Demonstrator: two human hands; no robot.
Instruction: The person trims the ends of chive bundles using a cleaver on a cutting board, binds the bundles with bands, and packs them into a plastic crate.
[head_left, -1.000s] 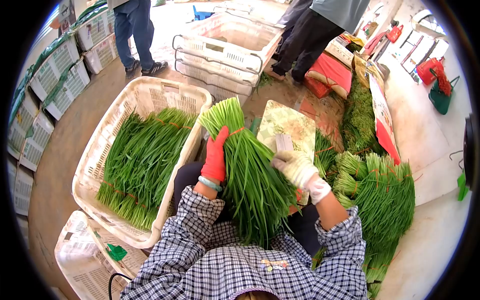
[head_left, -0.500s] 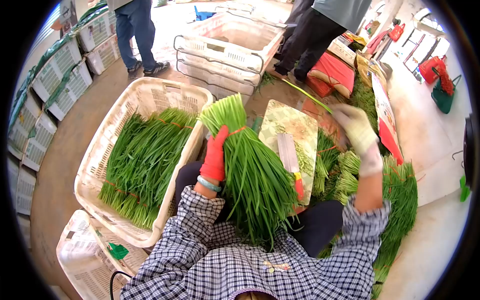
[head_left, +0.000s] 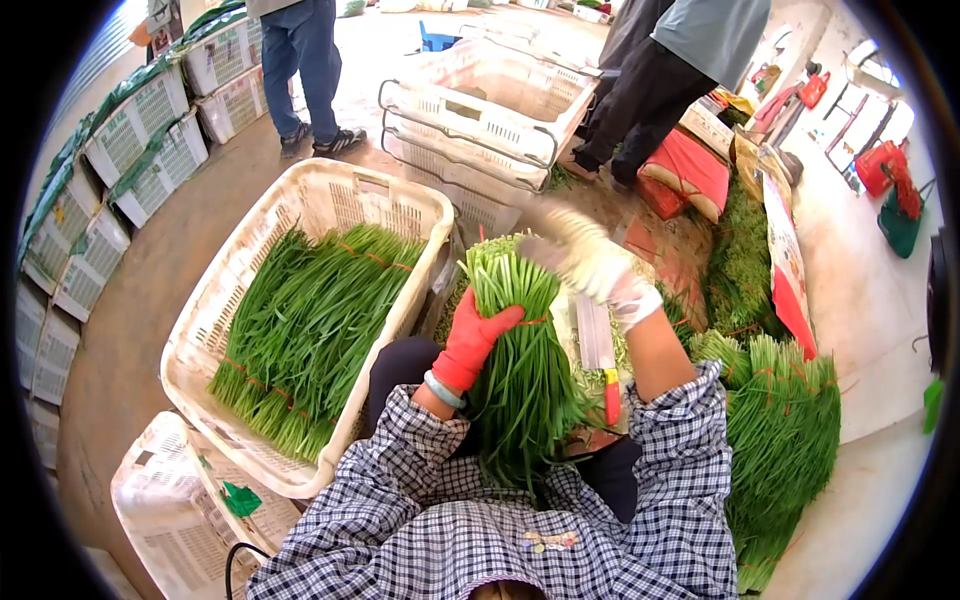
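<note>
My left hand, in a red glove, grips a bunch of long green chives with an orange band round it. The pale cut stems point up and the leaves hang over my lap. My right hand, in a pale glove, is beside the stem ends; it is smeared by motion, so its fingers do not show clearly. Below it a knife with a red and yellow handle lies on a cutting board, partly hidden, with green trimmings.
At my left stands a white plastic crate holding banded chives. More bundles lie at my right. Stacked crates stand ahead. Two people are standing nearby, and a red sack lies by the wall.
My right hand has swung left and down from the far right to the bunch's stem ends. A long stem that trailed from it no longer shows. The bunch is lower and more upright.
</note>
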